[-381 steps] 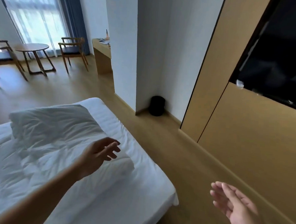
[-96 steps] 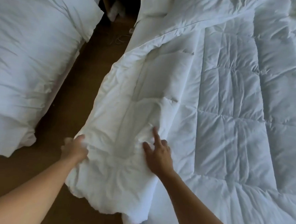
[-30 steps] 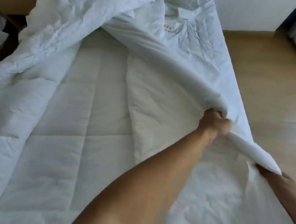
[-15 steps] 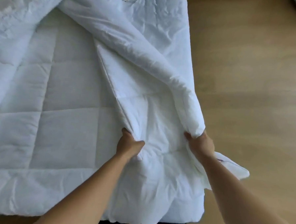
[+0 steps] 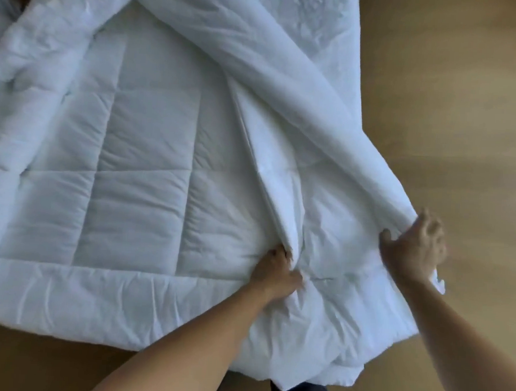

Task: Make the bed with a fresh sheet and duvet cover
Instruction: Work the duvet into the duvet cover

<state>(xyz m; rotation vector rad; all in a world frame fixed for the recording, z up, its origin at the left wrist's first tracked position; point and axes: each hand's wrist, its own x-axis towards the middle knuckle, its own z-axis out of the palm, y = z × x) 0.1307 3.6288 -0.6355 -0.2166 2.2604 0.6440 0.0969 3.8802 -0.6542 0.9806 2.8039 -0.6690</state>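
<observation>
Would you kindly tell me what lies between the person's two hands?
In the head view, only a creased stretch of white duvet lies between the left hand and the right hand, both gripping its fabric.

A bed point(image 5: 354, 60) fills most of the view in front of me, its mattress hidden under white bedding. A quilted white duvet point(image 5: 138, 165) lies spread across it, stitched into large rectangular panels. The duvet's right side is folded back over itself in a long, thick roll running diagonally from top centre to the right edge. Beyond the roll, at top right, a wrinkled white sheet point(image 5: 319, 28) covers the bed. Light wooden floor point(image 5: 465, 101) shows on the right and below the duvet's near edge.
</observation>
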